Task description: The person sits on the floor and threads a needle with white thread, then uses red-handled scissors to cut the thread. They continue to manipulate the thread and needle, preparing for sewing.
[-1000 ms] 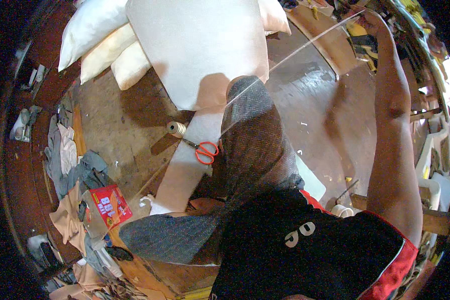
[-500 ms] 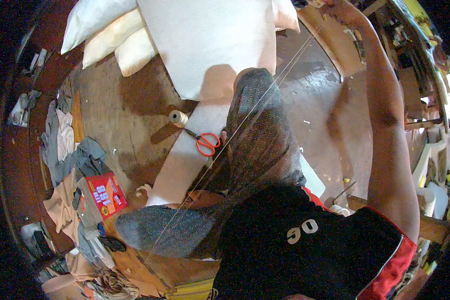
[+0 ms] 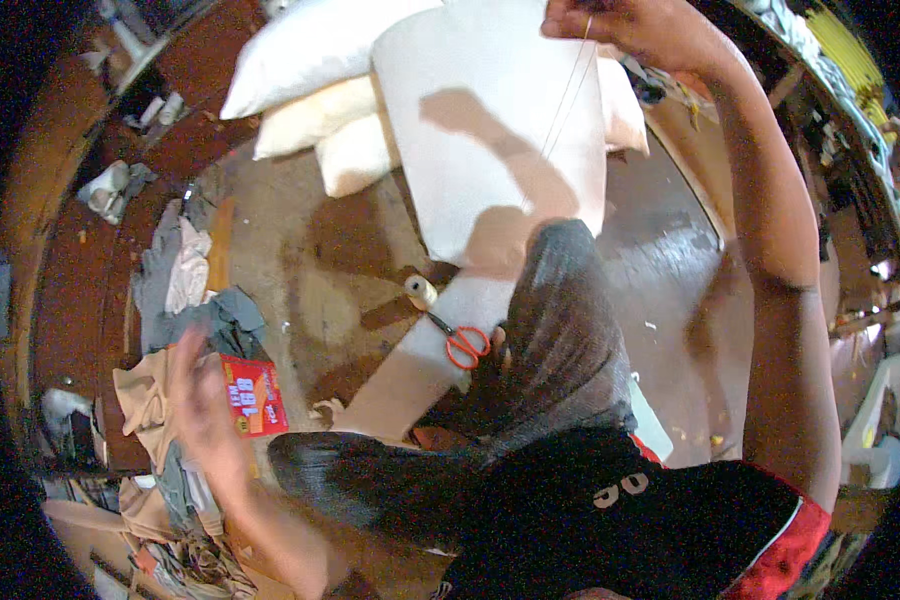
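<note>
At the top, my right hand [image 3: 615,25] is raised with its fingers closed on a thin thread [image 3: 568,100]. The thread hangs in two strands in front of a large white padded piece [image 3: 490,60]. My left hand [image 3: 202,400] is out to the left, blurred, fingers looking stretched out with nothing seen in them. It passes in front of a red printed packet [image 3: 260,395] and cloth scraps. Scissors with red handles [image 3: 466,347] lie on a pale fabric strip [image 3: 395,385], close to my knee. Touching their tips is a thread spool [image 3: 420,291].
White and cream pillows [image 3: 300,60] are stacked behind the padded piece at the far left. Grey and tan cloth scraps [image 3: 155,390] heap along the left. My folded legs [image 3: 570,330] take up the middle of the brown floor [image 3: 270,230]. Clutter lines the right side.
My left hand has come into view at the left. My right hand has moved left, in front of the padded piece. The view has shifted, so the floor things appear lower and farther right.
</note>
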Tool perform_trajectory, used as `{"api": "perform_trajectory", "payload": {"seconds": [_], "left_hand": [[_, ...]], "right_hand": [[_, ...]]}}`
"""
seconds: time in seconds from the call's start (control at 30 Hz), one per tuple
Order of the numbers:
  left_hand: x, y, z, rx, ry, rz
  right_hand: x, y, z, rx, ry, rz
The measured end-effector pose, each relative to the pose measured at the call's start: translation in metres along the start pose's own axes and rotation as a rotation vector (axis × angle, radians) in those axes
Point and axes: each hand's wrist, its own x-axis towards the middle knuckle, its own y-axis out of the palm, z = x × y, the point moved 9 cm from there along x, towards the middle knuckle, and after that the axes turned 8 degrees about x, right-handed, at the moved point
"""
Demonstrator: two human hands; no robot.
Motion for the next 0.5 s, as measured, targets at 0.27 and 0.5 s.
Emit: {"api": "perform_trajectory", "payload": {"seconds": [0.27, 0.5], "left_hand": [[-0.003, 0.236, -0.17, -1.372, -0.076, 0.818], [-0.034, 0.206, -0.029, -0.911, -0.59, 0.678]], "right_hand": [[0.031, 0.037, 0.076, 0.134, -0.185, 0.142], [0.027, 0.237, 0.01, 0.529, -0.034, 0.682]]}}
